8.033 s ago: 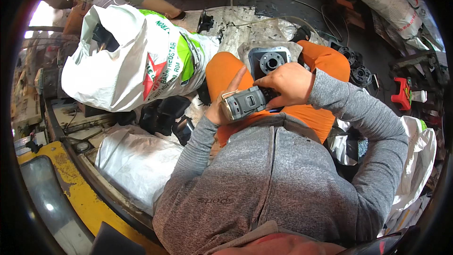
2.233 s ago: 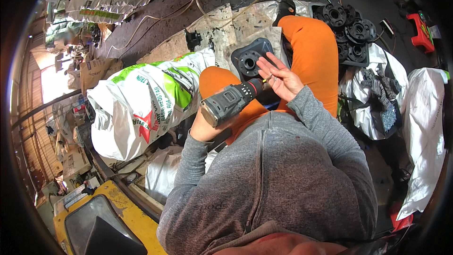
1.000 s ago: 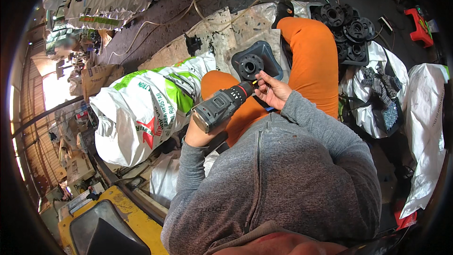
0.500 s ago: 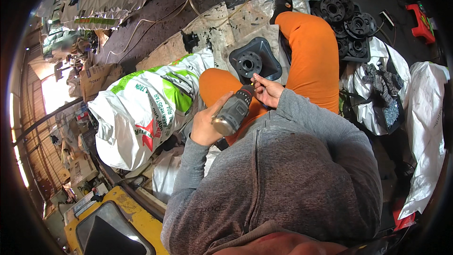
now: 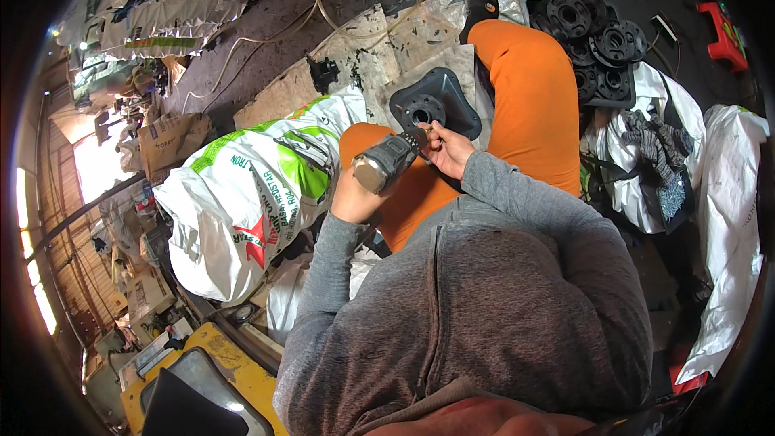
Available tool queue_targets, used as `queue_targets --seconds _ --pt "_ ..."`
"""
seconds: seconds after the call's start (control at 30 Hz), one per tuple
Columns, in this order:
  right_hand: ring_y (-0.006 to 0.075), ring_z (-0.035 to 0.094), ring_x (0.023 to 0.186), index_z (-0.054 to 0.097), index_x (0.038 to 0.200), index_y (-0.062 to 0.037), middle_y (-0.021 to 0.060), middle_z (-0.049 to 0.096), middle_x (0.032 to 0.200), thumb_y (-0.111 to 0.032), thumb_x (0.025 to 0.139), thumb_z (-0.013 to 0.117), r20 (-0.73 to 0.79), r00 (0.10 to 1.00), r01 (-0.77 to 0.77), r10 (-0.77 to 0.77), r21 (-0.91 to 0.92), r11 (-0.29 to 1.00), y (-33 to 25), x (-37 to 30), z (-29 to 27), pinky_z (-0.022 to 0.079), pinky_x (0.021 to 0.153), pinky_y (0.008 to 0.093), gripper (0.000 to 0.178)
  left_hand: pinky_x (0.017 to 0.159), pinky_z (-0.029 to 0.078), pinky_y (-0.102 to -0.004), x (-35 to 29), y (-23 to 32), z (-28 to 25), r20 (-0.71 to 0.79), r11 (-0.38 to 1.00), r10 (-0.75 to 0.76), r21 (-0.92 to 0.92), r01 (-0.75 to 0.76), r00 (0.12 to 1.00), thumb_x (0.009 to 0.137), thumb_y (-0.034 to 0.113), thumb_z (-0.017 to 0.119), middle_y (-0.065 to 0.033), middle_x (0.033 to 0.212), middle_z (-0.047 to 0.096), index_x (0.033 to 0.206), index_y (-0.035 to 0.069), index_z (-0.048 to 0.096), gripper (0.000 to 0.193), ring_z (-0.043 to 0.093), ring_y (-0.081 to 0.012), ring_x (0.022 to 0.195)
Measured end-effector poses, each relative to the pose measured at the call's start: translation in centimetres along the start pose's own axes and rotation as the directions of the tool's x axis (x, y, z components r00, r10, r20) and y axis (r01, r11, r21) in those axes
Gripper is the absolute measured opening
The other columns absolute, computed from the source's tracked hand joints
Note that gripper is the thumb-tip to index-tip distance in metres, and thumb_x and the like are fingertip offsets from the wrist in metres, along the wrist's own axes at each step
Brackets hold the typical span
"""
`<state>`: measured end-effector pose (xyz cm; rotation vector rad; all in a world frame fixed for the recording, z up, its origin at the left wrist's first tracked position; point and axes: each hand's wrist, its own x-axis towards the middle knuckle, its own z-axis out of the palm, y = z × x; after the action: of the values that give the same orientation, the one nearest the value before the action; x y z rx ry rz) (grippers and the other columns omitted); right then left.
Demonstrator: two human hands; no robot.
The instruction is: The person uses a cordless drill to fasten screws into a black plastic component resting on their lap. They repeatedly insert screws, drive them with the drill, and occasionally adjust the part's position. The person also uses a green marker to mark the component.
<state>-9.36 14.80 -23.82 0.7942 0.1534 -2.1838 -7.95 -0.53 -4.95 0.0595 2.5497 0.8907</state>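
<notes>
My left hand [image 5: 353, 200] is wrapped round a grey and black cordless drill [image 5: 387, 161], whose chuck points away from me toward a black moulded part. My right hand [image 5: 450, 151] is pinched at the drill's tip; whatever sits between its fingertips is too small to make out. Just beyond the fingers lies the black square base [image 5: 462, 105] with rounded corners, on the sheet between my legs. A round black flange [image 5: 421, 108] with a central hole rests on it, and the drill's tip is at its near edge.
Several black flanges [image 5: 615, 42] are heaped in a dark crate beyond my right knee. A stuffed white and green sack [image 5: 234, 202] lies on my left. To the right are another white bag [image 5: 630, 186] with dark gloves and a red stool [image 5: 721, 36]. A hose [image 5: 355, 35] crosses the floor.
The drill and my left hand have shifted slightly forward, bringing the chuck closer to the flange. My right hand has moved a little left and down, its fingers still at the drill's tip.
</notes>
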Motion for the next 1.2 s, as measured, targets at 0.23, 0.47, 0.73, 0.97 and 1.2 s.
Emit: queue_targets --seconds 0.23,0.47,0.73,0.97,1.2 --pt "0.0082 0.048 0.064 0.058 0.115 -0.0034 -0.0039 0.049 0.076 -0.028 0.100 0.047 -0.109 0.994 -0.021 0.008 -0.115 0.993 -0.8 0.7 -1.7 0.056 0.074 0.0314 0.031 0.086 0.049 -0.0348 2.9 0.7 -0.4 0.120 0.987 -0.045 0.156 0.026 0.992 0.072 0.011 0.073 -0.0126 0.107 0.066 0.117 0.004 0.059 0.048 0.064 -0.0261 0.098" --pt "0.0188 0.065 0.083 0.065 0.111 -0.0029 0.0103 0.067 0.102 -0.024 0.084 0.071 -0.352 0.850 0.031 -0.392 -0.708 0.706 -1.2 0.9 -2.8 0.057 0.062 0.0291 0.036 0.078 0.053 -0.0386 5.7 2.5 -1.7 0.182 0.961 -0.107 0.272 0.055 0.977 0.069 0.019 0.075 -0.0165 0.096 0.067 0.113 0.005 0.061 0.048 0.066 -0.0327 0.090" --pt "0.0138 0.063 0.062 0.069 0.097 -0.0048 0.0047 0.068 0.083 -0.027 0.086 0.069 -0.283 0.883 0.005 -0.374 -0.791 0.611 -0.8 2.6 -3.9 0.053 0.055 0.0281 0.024 0.075 0.053 -0.0402 6.9 2.4 -1.9 0.246 0.938 -0.111 0.345 0.020 0.963 0.068 0.021 0.075 -0.0166 0.092 0.067 0.114 0.007 0.060 0.050 0.066 -0.0342 0.086" --pt "0.0136 0.062 0.059 0.068 0.092 -0.0043 0.0028 0.065 0.075 -0.026 0.089 0.066 -0.241 0.895 0.006 -0.375 -0.834 0.552 -0.6 2.4 -3.7 0.052 0.051 0.0283 0.022 0.083 0.051 -0.0342 7.1 2.3 -1.1 0.273 0.942 -0.149 0.332 0.053 0.950 0.065 0.010 0.075 -0.0124 0.105 0.065 0.122 0.007 0.054 0.061 0.065 -0.0272 0.095" --pt "0.0117 0.060 0.072 0.066 0.100 -0.0013 0.0020 0.066 0.087 -0.019 0.094 0.058 -0.252 0.910 -0.006 -0.329 -0.802 0.598 -1.3 0.7 -2.0 0.052 0.055 0.0265 0.020 0.086 0.051 -0.0325 7.3 2.5 -0.5 0.276 0.964 -0.115 0.261 0.040 0.954 0.060 0.004 0.076 -0.0133 0.110 0.062 0.124 0.004 0.051 0.069 0.063 -0.0253 0.099"
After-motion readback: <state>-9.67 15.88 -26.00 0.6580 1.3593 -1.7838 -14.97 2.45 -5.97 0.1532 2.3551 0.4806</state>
